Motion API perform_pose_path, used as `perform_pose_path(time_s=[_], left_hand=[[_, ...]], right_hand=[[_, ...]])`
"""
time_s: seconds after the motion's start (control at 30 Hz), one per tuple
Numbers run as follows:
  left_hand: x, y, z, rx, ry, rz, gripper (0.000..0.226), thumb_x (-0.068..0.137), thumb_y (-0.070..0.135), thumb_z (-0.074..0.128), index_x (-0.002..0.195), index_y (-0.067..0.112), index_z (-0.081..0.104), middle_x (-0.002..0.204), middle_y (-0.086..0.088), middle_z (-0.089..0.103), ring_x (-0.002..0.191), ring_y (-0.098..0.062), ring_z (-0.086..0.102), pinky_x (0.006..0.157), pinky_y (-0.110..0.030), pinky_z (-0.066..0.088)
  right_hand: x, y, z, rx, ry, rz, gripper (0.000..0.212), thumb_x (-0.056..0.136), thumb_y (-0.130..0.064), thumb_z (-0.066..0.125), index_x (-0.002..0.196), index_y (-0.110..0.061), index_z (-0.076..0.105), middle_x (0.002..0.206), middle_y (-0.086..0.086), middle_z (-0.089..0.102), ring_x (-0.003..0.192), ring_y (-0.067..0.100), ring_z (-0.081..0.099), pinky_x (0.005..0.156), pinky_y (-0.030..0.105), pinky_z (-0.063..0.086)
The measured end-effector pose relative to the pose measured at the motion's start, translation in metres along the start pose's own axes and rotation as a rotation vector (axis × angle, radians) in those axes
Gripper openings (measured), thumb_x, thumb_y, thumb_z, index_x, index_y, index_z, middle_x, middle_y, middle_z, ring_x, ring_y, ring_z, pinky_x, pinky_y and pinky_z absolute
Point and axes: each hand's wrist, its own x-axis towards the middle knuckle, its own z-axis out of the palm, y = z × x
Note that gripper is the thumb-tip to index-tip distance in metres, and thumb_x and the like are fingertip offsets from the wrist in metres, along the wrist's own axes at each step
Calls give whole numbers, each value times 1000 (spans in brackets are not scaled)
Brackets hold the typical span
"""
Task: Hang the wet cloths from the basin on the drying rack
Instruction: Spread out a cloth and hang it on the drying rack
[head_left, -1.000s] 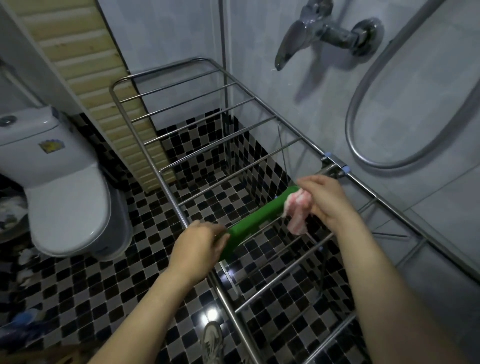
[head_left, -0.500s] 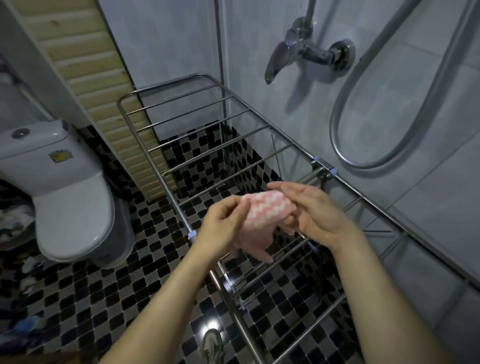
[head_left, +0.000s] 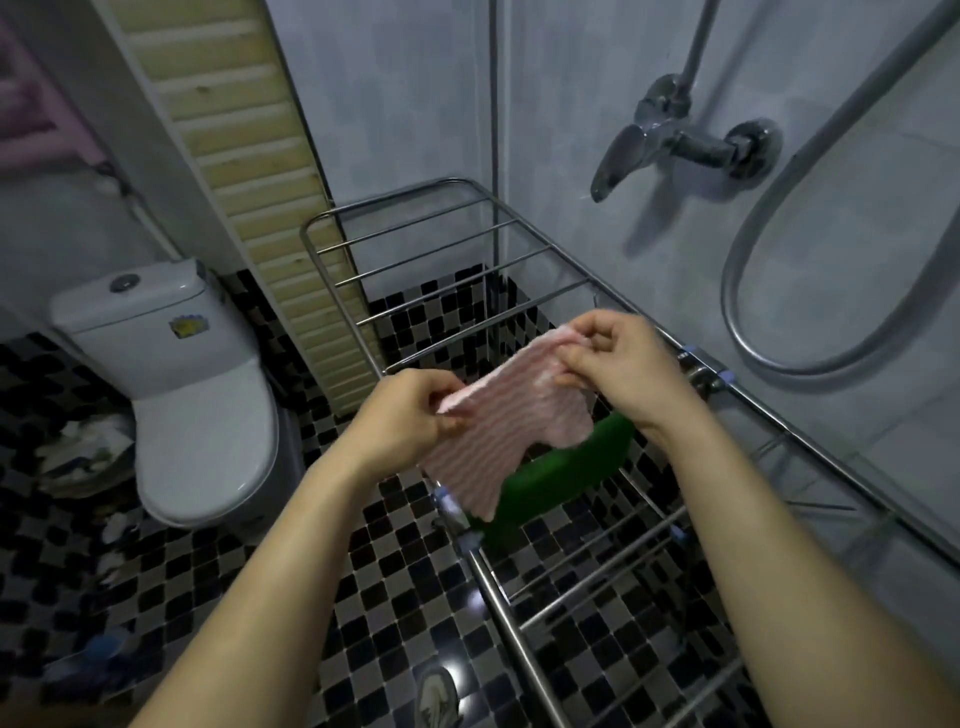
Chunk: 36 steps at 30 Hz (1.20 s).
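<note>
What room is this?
A bathroom, most likely: there is a toilet, a shower tap with a hose on the tiled wall, and a drying rack.

I am recording colours only. The cloth (head_left: 498, 410) is showing pale pink with thin white stripes. The cloth on the rack (head_left: 561, 473) is showing solid green. The drying rack (head_left: 415, 239) is gleaming bare silver metal, with small light-blue clips (head_left: 730, 376). The floor (head_left: 322, 571) is showing a black, grey and white checker mosaic. The toilet (head_left: 197, 415) is showing white, with a yellow-and-blue sticker (head_left: 189, 326). The wall tiles (head_left: 395, 104) are showing pale grey-blue. The slatted panel (head_left: 244, 156) is showing cream.
</note>
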Motion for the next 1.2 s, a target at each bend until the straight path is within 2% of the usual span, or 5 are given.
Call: perform_pose_path(time_s=[0.37,0.53,0.8,0.93,1.2], left_hand=[[57,-95,-14,-309,29,-155,19,92,10,59,86,23,71,75,4,68,65,-8,61,63,-23,48],[95,-130,-5,-245,118,-240,14,90,15,59,95,17,72,90,1,71,83,-16,65,70,-27,48],[116,-141,-6,-83,261,-240,31,93,15,59,123,20,55,93,8,63,74,-3,58,59,-16,45],[108,-145,4,26,232,-156,28,91,16,61,117,26,60,113,7,62,101,-11,62,85,-32,56],[85,-143,24,241,39,-64,19,88,28,66,107,26,69,101,8,71,79,-2,62,75,-20,53]], right_hand=[[69,48,47,-312,285,88,12,87,-25,68,79,-27,59,84,1,66,81,23,67,75,49,59],[106,64,75,-387,323,170,14,87,-23,67,78,-26,56,77,1,64,77,29,67,72,44,57],[143,93,106,-391,223,230,63,90,-18,61,146,-28,33,145,5,45,129,22,47,103,46,45],[132,113,106,-587,449,330,47,90,-12,59,134,-22,46,137,7,48,110,20,54,82,32,48],[122,139,90,-196,406,463,27,91,-12,61,115,-17,51,106,10,65,89,25,66,68,27,50]])
